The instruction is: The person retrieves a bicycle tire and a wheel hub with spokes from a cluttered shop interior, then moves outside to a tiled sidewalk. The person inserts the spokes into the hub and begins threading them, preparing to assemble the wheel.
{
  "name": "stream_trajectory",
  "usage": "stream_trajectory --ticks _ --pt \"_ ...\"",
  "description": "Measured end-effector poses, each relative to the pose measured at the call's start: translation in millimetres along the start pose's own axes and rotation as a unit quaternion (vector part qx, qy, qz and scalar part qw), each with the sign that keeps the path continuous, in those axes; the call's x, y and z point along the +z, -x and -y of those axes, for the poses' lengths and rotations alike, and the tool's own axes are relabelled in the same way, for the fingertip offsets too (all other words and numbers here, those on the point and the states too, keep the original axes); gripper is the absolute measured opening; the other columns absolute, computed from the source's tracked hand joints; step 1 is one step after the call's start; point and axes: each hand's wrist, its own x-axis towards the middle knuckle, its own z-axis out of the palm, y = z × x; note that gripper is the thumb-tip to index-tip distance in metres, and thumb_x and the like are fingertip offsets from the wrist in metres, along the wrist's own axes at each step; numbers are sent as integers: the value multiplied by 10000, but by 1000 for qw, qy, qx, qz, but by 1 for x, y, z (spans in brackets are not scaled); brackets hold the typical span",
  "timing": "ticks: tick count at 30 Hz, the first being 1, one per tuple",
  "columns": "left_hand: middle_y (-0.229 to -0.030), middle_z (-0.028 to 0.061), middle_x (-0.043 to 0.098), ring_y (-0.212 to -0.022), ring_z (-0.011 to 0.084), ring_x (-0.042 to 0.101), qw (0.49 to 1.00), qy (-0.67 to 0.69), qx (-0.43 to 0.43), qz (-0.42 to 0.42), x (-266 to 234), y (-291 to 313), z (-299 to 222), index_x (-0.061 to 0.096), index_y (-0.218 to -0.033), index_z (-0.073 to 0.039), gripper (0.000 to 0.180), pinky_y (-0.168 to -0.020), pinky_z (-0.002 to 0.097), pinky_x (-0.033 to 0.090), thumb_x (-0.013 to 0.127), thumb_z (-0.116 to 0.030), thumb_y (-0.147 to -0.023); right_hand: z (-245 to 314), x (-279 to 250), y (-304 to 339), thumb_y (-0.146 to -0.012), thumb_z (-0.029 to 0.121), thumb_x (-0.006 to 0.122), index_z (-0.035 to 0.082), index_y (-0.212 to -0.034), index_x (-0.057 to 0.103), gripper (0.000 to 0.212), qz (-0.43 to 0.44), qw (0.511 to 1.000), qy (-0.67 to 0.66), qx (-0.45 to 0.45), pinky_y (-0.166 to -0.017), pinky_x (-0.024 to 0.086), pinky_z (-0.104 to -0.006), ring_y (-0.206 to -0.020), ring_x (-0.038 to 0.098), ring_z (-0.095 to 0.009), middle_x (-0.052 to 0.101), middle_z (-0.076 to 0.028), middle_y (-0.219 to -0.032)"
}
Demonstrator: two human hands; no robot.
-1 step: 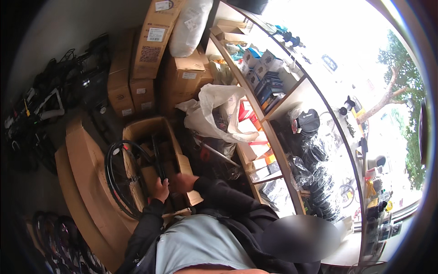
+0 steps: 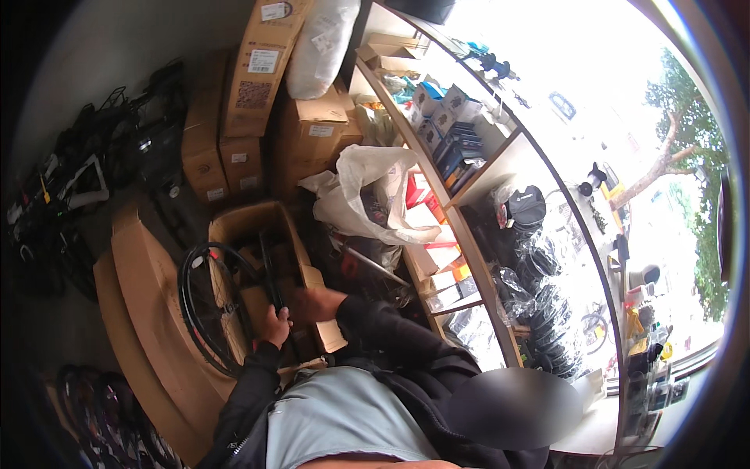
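My left hand (image 2: 275, 327) is closed around the near end of a long, thin black part (image 2: 270, 270), which leans into an open cardboard box (image 2: 295, 227); its exact kind is hard to make out. Just to the right, above the box's near side, my right hand (image 2: 320, 304) is smeared by motion, so its fingers cannot be read. Left of both hands a bicycle wheel with a black tyre (image 2: 187, 291) stands tilted, partly inside the box. A torn cardboard piece (image 2: 231, 332) shows behind its spokes.
Long cardboard sheets (image 2: 148, 289) lean at the left. Tall cartons (image 2: 264, 70) stand behind the box, with a white sack (image 2: 351, 172) to its right. A shelf unit (image 2: 476, 258) with boxes and plastic-wrapped parts runs along the right. Bicycles (image 2: 86, 176) stand far left.
My right hand has shifted slightly up and stays blurred. The left hand keeps its hold on the black part. The whole view has moved a little.
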Motion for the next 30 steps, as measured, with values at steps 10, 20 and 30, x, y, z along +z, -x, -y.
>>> stream_trajectory --ticks 10,20,30 --pt "-905 71 605 -628 150 621 995 53 -85 4 14 2 -45 390 -1371 9 434 -573 298 518 560 -250 -1067 48 -376 154 -947 265 724 20 -1223 677 372 -363 919 149 -49 -758 588 -380 -800 736 -253 764 -130 -936" --pt "-904 100 639 -661 174 648 995 28 -100 -13 15 3 -41 457 -1346 39 407 -625 310 560 535 -260 -1080 -49 -627 274 -901 251 750 97 -1309 662 445 -402 799 310 324 -914 553 -383 -1060 695 -270 698 -194 -1197" --pt "-950 96 656 -706 187 658 991 -18 -121 -54 1 4 -42 375 -1522 31 552 -698 338 555 525 -279 -1090 -127 -676 239 -761 225 824 146 -1365 652 633 -369 774 338 387 -896 571 -435 -1140 654 -343 555 -180 -1359"
